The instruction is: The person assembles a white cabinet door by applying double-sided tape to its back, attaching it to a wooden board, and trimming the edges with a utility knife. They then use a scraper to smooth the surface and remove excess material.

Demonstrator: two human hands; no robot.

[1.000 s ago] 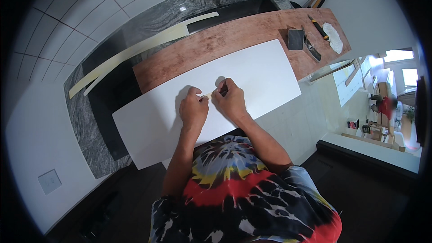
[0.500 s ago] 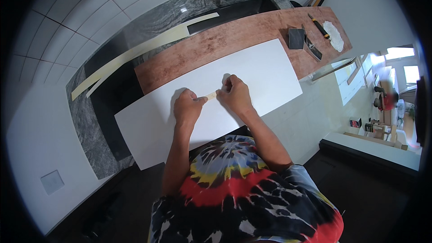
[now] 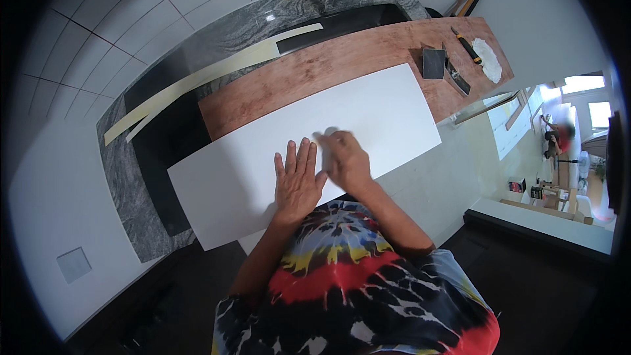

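Note:
A long white panel (image 3: pixel 381 105) lies in front of me, partly over a reddish-brown board (image 3: pixel 263 95). My left hand (image 3: pixel 297 189) is flat on the panel near its front edge, with its fingers stretched out. Close beside it, my right hand (image 3: pixel 350 164) is over the panel with its fingers bent and smeared by motion. Whether the right hand holds anything cannot be made out. The small pale strip seen earlier does not show now.
On the board's right end are a dark block (image 3: pixel 433 64), a dark blade-like tool (image 3: pixel 457 79), a black-and-yellow knife (image 3: pixel 465 46) and a crumpled white wad (image 3: pixel 487 60). Pale yellow strips (image 3: pixel 197 85) cross the dark sink (image 3: pixel 368 14) and stone counter. Another person (image 3: pixel 562 137) is far right.
Both hands were pinching a short pale strip between them over the panel. The left hand has moved right and flattened onto the panel; the right has shifted slightly nearer me.

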